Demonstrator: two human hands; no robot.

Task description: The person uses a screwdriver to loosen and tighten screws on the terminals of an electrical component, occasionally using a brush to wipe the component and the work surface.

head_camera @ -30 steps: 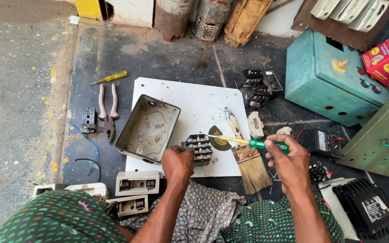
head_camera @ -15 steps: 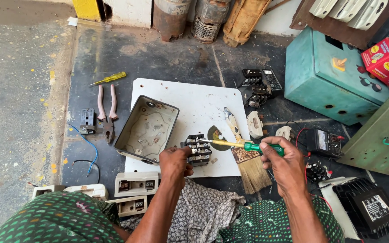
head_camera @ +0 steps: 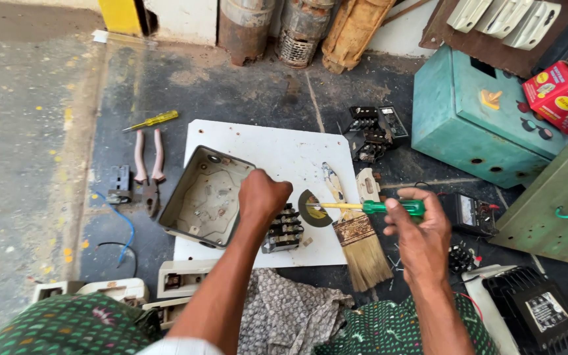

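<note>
Both bare arms reach forward from the bottom edge, hands set apart.

The left hand (head_camera: 263,197) is curled knuckles-up with its fingers folded down and out of sight, so what they grip cannot be told; it sits to the left of the green-handled screwdriver (head_camera: 363,206), near its tip, and its forearm runs back down and to the left. The right hand (head_camera: 419,227) is wrapped around that screwdriver's handle, thumb on top, holding the tool level and pointing left. Its wrist is straight and the forearm drops almost straight down behind it.
</note>
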